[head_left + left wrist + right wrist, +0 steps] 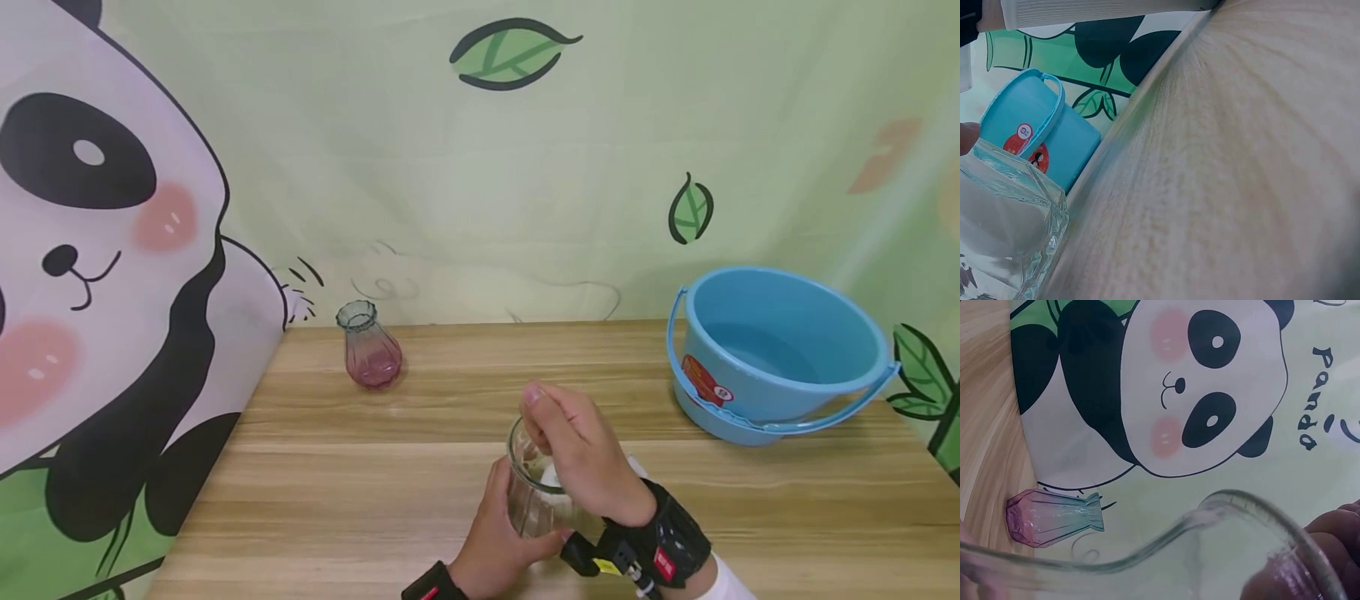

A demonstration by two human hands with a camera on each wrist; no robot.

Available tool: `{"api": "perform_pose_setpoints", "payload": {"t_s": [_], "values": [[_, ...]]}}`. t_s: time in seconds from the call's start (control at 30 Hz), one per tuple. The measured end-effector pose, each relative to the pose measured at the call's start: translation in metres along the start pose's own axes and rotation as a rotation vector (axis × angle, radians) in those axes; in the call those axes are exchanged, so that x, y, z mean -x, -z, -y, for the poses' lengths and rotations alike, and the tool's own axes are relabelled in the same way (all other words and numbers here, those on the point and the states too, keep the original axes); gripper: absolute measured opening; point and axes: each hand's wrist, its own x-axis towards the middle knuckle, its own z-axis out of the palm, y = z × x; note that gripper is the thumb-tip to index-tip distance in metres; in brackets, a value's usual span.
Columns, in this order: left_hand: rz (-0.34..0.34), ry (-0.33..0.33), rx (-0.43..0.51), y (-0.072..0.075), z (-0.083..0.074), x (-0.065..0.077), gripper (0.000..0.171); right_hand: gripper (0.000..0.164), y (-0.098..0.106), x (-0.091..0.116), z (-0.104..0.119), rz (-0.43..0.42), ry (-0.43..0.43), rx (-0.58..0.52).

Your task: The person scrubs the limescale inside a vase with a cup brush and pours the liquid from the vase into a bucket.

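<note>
A clear glass vessel (pixel 531 508) with a wavy rim stands near the front of the table, its ribbed wall also large in the left wrist view. My left hand (pixel 495 533) holds it low on the left side, thumb across the front. Over its mouth is my right hand (pixel 577 450), fingers curled down inside the rim and thumb on top. Just under that hand, inside the glass, a white thing (pixel 551 477) shows; it appears to be in the curled fingers, though its kind is hidden. Through the glass, the right fingers (pixel 1335 537) show at the rim.
A small pink-and-teal glass vase (pixel 372 350) stands at the back left of the wooden table (pixel 315 500). At the back right is a blue bucket (pixel 727 400), its handle lowered across the front. Behind hangs a panda-print cloth (pixel 420 167).
</note>
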Motion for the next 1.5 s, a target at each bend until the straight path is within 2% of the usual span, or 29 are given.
{"api": "perform_pose_setpoints", "payload": {"t_s": [0.27, 0.5, 0.73, 0.87, 1.1, 1.33, 1.5], "values": [[0.018, 0.040, 0.025, 0.0006, -0.0022, -0.0001, 0.094, 0.041, 0.0031, -0.0006, -0.0020, 0.038, 0.006, -0.138], [0.017, -0.008, -0.001, 0.0014, -0.0021, -0.0002, 0.092, 0.042, 0.0057, -0.0013, -0.0028, 0.051, -0.007, -0.203], [0.012, 0.020, 0.001, 0.0013, -0.0018, 0.0001, 0.092, 0.043, 0.0066, -0.0024, -0.0036, 0.024, 0.006, -0.212], [0.008, 0.005, -0.013, 0.0015, -0.0014, -0.0004, 0.092, 0.043, 0.0066, -0.0024, -0.0041, 0.012, 0.006, -0.236], [0.015, 0.046, -0.001, 0.0003, -0.0029, -0.0006, 0.094, 0.040, 0.0058, -0.0030, -0.0040, -0.026, 0.029, -0.353], [0.021, 0.058, 0.013, 0.0008, -0.0015, -0.0003, 0.094, 0.039, 0.0045, -0.0028, -0.0035, -0.055, 0.040, -0.333], [0.019, 0.059, 0.012, 0.0012, -0.0020, -0.0003, 0.093, 0.040, 0.0039, -0.0021, -0.0027, -0.085, 0.050, -0.226]]}}
